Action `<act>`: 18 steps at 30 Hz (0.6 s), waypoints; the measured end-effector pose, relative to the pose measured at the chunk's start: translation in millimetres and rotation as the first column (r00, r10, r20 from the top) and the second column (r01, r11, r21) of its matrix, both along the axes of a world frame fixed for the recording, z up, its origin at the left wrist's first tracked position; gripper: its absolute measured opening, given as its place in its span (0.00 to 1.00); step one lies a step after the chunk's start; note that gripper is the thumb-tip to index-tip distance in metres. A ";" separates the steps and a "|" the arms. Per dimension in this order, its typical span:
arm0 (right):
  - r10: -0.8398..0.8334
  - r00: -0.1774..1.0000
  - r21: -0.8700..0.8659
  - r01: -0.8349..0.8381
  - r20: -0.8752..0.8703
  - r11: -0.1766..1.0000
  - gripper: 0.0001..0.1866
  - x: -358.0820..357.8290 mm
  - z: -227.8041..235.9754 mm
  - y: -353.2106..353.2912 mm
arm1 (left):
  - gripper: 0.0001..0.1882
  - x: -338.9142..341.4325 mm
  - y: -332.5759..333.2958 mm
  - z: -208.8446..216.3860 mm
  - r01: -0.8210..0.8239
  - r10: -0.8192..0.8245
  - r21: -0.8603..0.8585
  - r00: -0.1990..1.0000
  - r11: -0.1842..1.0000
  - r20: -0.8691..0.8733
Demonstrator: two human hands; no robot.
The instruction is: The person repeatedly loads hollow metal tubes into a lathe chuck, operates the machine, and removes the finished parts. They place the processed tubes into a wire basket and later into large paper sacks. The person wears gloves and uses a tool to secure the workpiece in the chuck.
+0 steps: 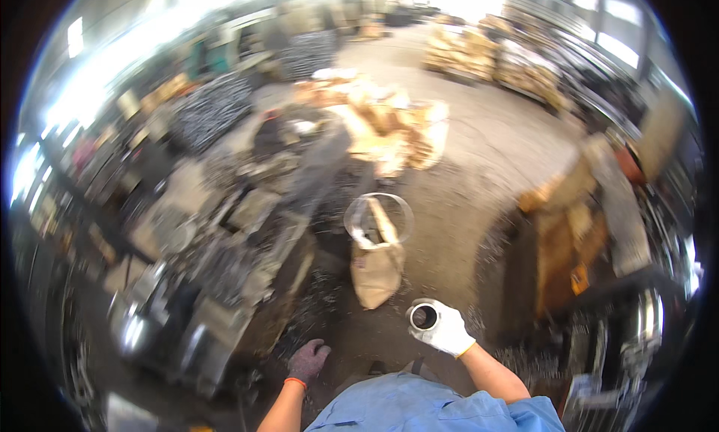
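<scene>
My right hand (443,329), in a white glove, grips a short shiny metal tube (422,316) whose open end faces up at me. My left hand (307,361), in a dark grey glove with an orange cuff, hangs low with the fingers spread and nothing in it. Just ahead of my right hand a tan sack (377,261) stands on the floor, its mouth held wide by a metal ring (379,217). The whole picture is smeared by motion.
A grey machine (225,282) with metal parts and swarf fills the left. A brown cabinet or stand (569,245) is at the right. Stacks of tan bags or boxes (397,129) lie further off on the concrete floor (487,155).
</scene>
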State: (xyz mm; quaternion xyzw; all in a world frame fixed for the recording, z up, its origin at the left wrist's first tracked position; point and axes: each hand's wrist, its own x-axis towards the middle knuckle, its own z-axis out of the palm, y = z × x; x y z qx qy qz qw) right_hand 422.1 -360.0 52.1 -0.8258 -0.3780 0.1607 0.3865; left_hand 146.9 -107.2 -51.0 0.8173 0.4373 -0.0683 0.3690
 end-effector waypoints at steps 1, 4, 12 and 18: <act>0.128 0.991 -0.016 -0.129 -0.023 0.992 0.30 -4.7 -5.2 34.0 | 0.29 -28.9 14.9 -11.6 -0.132 0.132 0.030 0.991 0.991 0.022; 0.450 0.893 -0.038 -0.450 -0.011 0.892 0.29 -24.7 -17.5 131.8 | 0.26 -125.4 23.0 -59.9 -0.645 0.725 -0.331 0.621 0.689 0.297; 0.776 0.629 0.014 -0.777 -0.049 0.630 0.34 -68.0 8.0 359.4 | 0.36 -312.6 -50.3 -85.4 -0.841 0.565 -0.120 -0.453 -0.528 0.689; 0.870 0.470 -0.140 -0.881 -0.147 0.452 0.34 -59.3 22.6 446.2 | 0.36 -338.5 -52.8 -59.3 -0.755 0.700 0.360 -0.178 -0.548 0.692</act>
